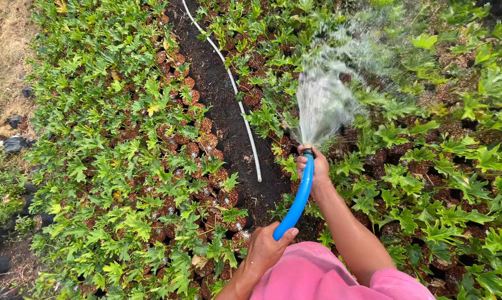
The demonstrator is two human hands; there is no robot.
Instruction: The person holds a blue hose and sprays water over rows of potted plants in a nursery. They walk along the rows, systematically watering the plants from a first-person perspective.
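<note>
Hose: a blue hose (pixel 297 203) runs from the bottom of the picture up to the plants on the right.
Right hand: the right hand (pixel 313 166) is wrapped tight around the far end of the hose, with fingers by the dark tip.
Left hand: the left hand (pixel 266 248) holds the hose lower down, with the thumb pressed on it.
Water: a wide spray of water (pixel 323 100) fans out from the tip and falls on the green plants (pixel 406 166) on the right.
How far: the soil path (pixel 229 116) between the beds looks dark and wet. The plants under the spray are getting water now. I cannot tell how wet the plants on the left (pixel 112 166) are.
Pipe: a thin white pipe (pixel 241 105) lies along the path.
Bags: small black plant bags (pixel 15 143) sit at the left edge on dry ground. They are dark and soft, and I see no labels or signs.
Clothes: pink cloth (pixel 317 275) shows at the bottom.
</note>
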